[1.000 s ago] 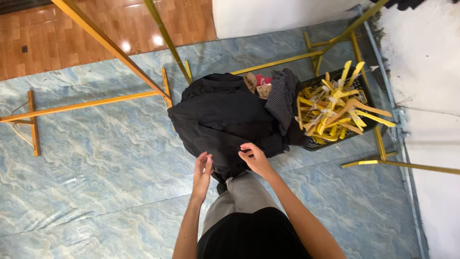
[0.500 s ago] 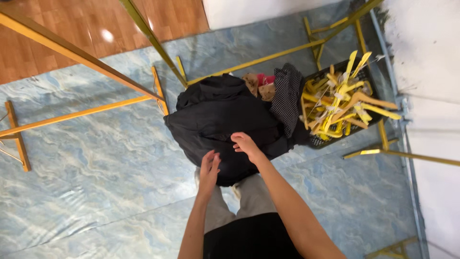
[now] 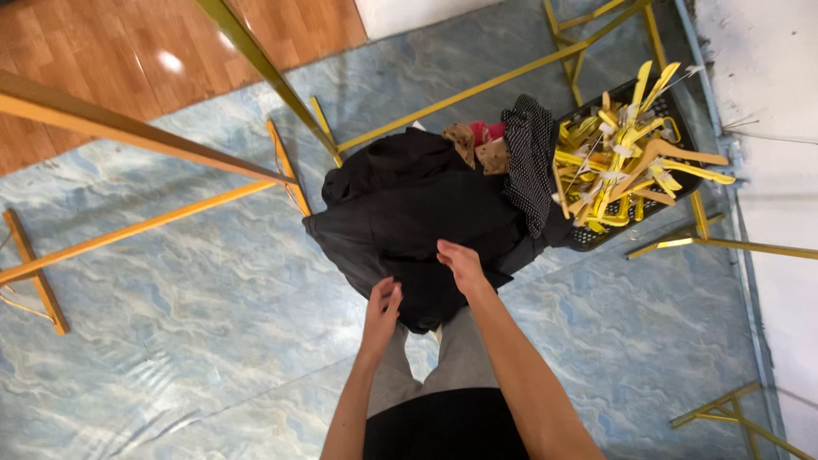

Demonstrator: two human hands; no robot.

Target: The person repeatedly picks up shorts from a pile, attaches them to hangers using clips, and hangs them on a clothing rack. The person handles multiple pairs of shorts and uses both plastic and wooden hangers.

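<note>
Black garment [image 3: 417,230], a large crumpled heap of dark cloth, lies on the blue marbled floor [image 3: 170,290] near the middle of the view, directly ahead of the person's grey-trousered legs; its near edge hangs in loose folds, plain and matt, with no label or print showing; the left hand [image 3: 381,308] sits at the heap's six o'clock edge, fingers loosely spread and touching the cloth, though whether it pinches any fabric cannot be told; the right hand [image 3: 461,264], just beside it toward one o'clock, rests flat on the garment with fingers curled down into the cloth, seemingly gripping a fold; at the heap's one o'clock lie a black-and-white dotted cloth [image 3: 530,158] and small tan and red pieces [image 3: 479,143]; farther toward two o'clock a black mesh basket [image 3: 596,234] holds a tangle of yellow hangers [image 3: 622,158]; yellow metal rack bars [image 3: 128,128] cross at ten o'clock, over wooden flooring [image 3: 102,51] at eleven.
</note>
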